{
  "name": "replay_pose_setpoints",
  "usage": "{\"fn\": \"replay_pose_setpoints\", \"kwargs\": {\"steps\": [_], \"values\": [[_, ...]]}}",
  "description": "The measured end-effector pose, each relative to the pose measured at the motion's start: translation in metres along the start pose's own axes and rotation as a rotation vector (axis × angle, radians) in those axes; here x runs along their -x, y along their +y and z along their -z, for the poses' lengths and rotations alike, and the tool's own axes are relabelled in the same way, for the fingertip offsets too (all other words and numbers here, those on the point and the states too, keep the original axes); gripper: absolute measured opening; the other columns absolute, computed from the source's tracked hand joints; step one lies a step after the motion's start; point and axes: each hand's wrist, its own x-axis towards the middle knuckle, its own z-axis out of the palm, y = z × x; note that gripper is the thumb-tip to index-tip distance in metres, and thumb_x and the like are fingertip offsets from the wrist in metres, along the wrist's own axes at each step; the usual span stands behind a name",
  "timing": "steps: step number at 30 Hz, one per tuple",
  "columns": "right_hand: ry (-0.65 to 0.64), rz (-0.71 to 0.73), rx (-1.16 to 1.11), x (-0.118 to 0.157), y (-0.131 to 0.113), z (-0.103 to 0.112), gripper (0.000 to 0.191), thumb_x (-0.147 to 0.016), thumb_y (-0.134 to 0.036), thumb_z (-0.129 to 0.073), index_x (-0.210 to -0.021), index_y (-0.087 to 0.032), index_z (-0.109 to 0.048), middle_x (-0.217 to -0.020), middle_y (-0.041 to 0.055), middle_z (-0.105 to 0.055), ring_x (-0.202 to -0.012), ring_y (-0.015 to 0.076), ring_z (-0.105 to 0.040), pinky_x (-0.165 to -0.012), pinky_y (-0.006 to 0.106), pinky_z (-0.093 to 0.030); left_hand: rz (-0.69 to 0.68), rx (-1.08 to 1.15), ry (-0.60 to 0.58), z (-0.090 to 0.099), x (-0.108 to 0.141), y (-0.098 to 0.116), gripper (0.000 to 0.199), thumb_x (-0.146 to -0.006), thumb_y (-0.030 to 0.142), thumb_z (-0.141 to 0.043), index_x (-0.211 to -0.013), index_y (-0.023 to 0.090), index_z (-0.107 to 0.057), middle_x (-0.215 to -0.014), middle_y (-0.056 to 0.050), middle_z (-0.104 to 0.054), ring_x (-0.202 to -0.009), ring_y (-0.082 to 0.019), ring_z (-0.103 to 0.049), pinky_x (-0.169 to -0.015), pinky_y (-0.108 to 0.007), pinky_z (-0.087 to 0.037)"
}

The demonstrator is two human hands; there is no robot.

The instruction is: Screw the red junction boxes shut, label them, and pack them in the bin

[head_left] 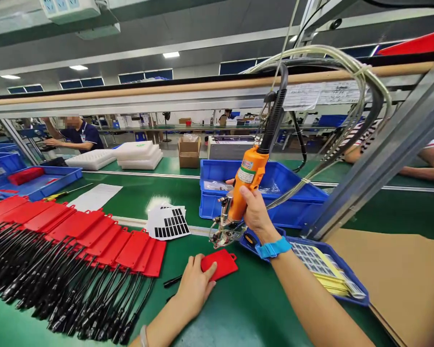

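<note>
My right hand [255, 210] is wrapped round an orange electric screwdriver [246, 185], which hangs from a black cable and leans slightly. Its metal tip end with thin clear tubing is just above a red flat plastic case [222, 264] on the green bench. Resting on the left part of that case is my left hand [196, 284], thumb and fingers along its edges, holding it to the bench. A black cable end [172, 281] sticks out left of that hand. Part of the case lies hidden under my fingers.
Rows of red cases [130, 248] with black cables lie at left. A label sheet [171, 222] sits behind them. A blue bin [292, 193] stands behind the screwdriver; a blue tray [361, 296] with label sheets is at right, near a metal post [379, 135]. Other people work beyond.
</note>
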Motion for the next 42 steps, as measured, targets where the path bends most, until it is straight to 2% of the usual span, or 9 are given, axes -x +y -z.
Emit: {"fn": "replay_pose_setpoints", "kwargs": {"steps": [3,7,13,21,27,30,37,39,42], "values": [[0.083,0.007,-0.003,0.01,-0.004,-0.009,0.052,-0.087,-0.061,-0.053,-0.117,-0.019,-0.057,-0.064,-0.0021,-0.055,-0.05,0.014,-0.053,-0.049,0.027,-0.049,-0.004,0.065,-0.028,0.0,0.0,-0.006,0.047,-0.087,0.024,-0.065,-0.132,0.031,-0.056,-0.135,-0.01,-0.048,-0.113,-0.028,-0.05,-0.098,-0.044,-0.047],[0.138,0.003,0.013,0.019,0.001,-0.012,0.057,-0.087,-0.065,-0.05,-0.118,-0.018,-0.059,-0.063,-0.0015,-0.055,-0.048,0.0153,-0.054,-0.046,0.029,-0.05,0.001,0.022,-0.076,0.002,0.001,-0.005,0.045,-0.09,0.025,-0.06,-0.134,0.03,-0.054,-0.138,-0.012,-0.047,-0.112,-0.029,-0.051,-0.096,-0.047,-0.047],[0.167,-0.007,0.026,0.021,0.019,-0.011,0.05,-0.087,-0.063,-0.051,-0.105,-0.018,-0.062,-0.062,-0.001,-0.055,-0.047,0.0144,-0.054,-0.045,0.027,-0.048,0.005,-0.039,-0.111,0.003,0.001,0.0,0.044,-0.093,0.026,-0.054,-0.137,0.029,-0.051,-0.139,-0.014,-0.047,-0.109,-0.03,-0.051,-0.091,-0.046,-0.049],[0.171,0.009,0.058,0.021,0.021,-0.017,0.05,-0.082,-0.068,-0.056,-0.091,-0.019,-0.058,-0.056,-0.002,-0.054,-0.045,0.0146,-0.052,-0.043,0.027,-0.047,0.031,0.002,-0.104,-0.001,0.0,-0.003,0.045,-0.093,0.027,-0.052,-0.137,0.031,-0.05,-0.136,-0.012,-0.048,-0.108,-0.029,-0.051,-0.091,-0.045,-0.048],[0.175,0.023,0.058,0.026,0.03,-0.022,0.048,-0.082,-0.068,-0.056,-0.088,-0.02,-0.056,-0.056,-0.0027,-0.053,-0.042,0.0127,-0.048,-0.038,0.025,-0.042,0.023,-0.004,-0.071,-0.003,0.001,-0.004,0.044,-0.093,0.027,-0.053,-0.137,0.032,-0.05,-0.135,-0.012,-0.048,-0.106,-0.028,-0.051,-0.089,-0.044,-0.048],[0.195,0.048,0.059,0.03,0.018,-0.02,0.047,-0.083,-0.066,-0.056,-0.092,-0.019,-0.058,-0.058,-0.0022,-0.054,-0.043,0.0128,-0.05,-0.039,0.025,-0.043,0.01,-0.029,-0.051,-0.003,0.003,-0.003,0.045,-0.093,0.026,-0.053,-0.137,0.032,-0.049,-0.135,-0.013,-0.046,-0.107,-0.029,-0.049,-0.089,-0.043,-0.049],[0.271,0.189,0.077,0.032,-0.054,-0.011,0.049,-0.088,-0.062,-0.053,-0.106,-0.019,-0.065,-0.063,-0.0007,-0.053,-0.042,0.0121,-0.049,-0.033,0.024,-0.04,0.012,-0.1,-0.014,-0.007,0.005,0.009,0.046,-0.092,0.025,-0.052,-0.138,0.026,-0.048,-0.128,-0.015,-0.046,-0.104,-0.029,-0.049,-0.086,-0.043,-0.05],[0.268,0.183,0.074,0.034,-0.057,-0.008,0.048,-0.088,-0.062,-0.053,-0.106,-0.019,-0.066,-0.064,-0.0006,-0.053,-0.041,0.0114,-0.048,-0.033,0.024,-0.041,0.011,-0.099,-0.015,-0.007,0.005,0.011,0.046,-0.091,0.025,-0.053,-0.137,0.024,-0.049,-0.126,-0.015,-0.047,-0.103,-0.029,-0.049,-0.087,-0.043,-0.05],[0.258,0.142,0.07,0.042,-0.04,-0.003,0.045,-0.09,-0.06,-0.052,-0.104,-0.019,-0.066,-0.063,-0.0007,-0.053,-0.043,0.0129,-0.051,-0.036,0.025,-0.044,0.016,-0.101,-0.012,-0.007,0.005,0.012,0.045,-0.091,0.025,-0.051,-0.136,0.024,-0.05,-0.125,-0.015,-0.047,-0.103,-0.029,-0.049,-0.086,-0.044,-0.05]]}}
